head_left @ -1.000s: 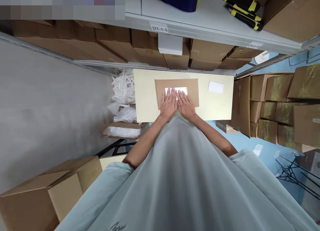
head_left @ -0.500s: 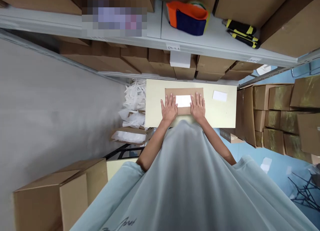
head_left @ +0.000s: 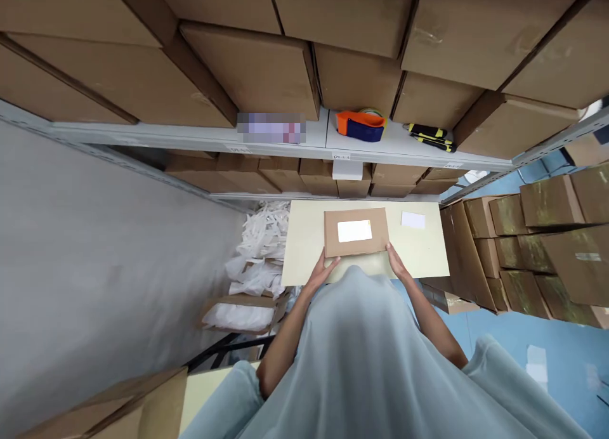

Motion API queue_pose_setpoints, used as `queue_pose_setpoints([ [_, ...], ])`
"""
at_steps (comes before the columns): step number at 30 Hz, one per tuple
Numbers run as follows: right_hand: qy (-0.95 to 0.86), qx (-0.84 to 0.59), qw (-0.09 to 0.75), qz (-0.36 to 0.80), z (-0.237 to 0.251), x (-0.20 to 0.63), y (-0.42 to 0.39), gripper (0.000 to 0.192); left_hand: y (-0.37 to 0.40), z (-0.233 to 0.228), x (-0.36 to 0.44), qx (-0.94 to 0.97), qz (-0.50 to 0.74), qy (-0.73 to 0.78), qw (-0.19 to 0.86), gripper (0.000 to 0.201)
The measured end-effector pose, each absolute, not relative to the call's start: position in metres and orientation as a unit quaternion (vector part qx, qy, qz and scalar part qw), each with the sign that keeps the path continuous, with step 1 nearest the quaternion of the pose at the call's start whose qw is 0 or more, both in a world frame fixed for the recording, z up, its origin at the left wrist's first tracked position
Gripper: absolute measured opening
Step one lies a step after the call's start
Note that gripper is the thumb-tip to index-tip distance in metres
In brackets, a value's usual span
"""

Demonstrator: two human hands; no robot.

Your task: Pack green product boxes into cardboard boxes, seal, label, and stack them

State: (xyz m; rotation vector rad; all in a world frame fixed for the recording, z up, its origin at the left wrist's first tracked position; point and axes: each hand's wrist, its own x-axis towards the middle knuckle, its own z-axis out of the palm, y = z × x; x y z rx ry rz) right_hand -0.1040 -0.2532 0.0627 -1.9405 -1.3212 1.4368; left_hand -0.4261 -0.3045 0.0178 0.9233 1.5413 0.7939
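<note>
Near edge of the box and table is hidden by the shirt. Wrists are covered by it; left hand and right hand are shown only partly. Label print is too small to be read. A patch on the shelf is blurred. Cartons are cut off at the top edge.

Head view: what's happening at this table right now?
A person stands at a pale table and holds a flat brown parcel by its near corners, left hand and right hand. A white label sits on top of it. A loose white slip lies to its right.
</note>
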Motion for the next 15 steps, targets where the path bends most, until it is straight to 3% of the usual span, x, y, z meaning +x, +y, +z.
queue_pose_setpoints([
  [8, -0.465, -0.679, 0.299, 0.483, 0.089, -0.136, -0.229, 0.106, -0.29, 0.057, -0.418, 0.357, 0.333, 0.616, 0.618, 0.081],
  [12, -0.512, -0.72, 0.271, 0.382, 0.133, -0.127, -0.205, 0.088, -0.289, 0.087, -0.425, 0.432, 0.279, 0.609, 0.604, 0.065],
  [15, -0.522, -0.775, 0.206, 0.291, 0.161, -0.128, -0.198, 0.081, -0.285, 0.113, -0.432, 0.511, 0.196, 0.662, 0.512, 0.05],
])
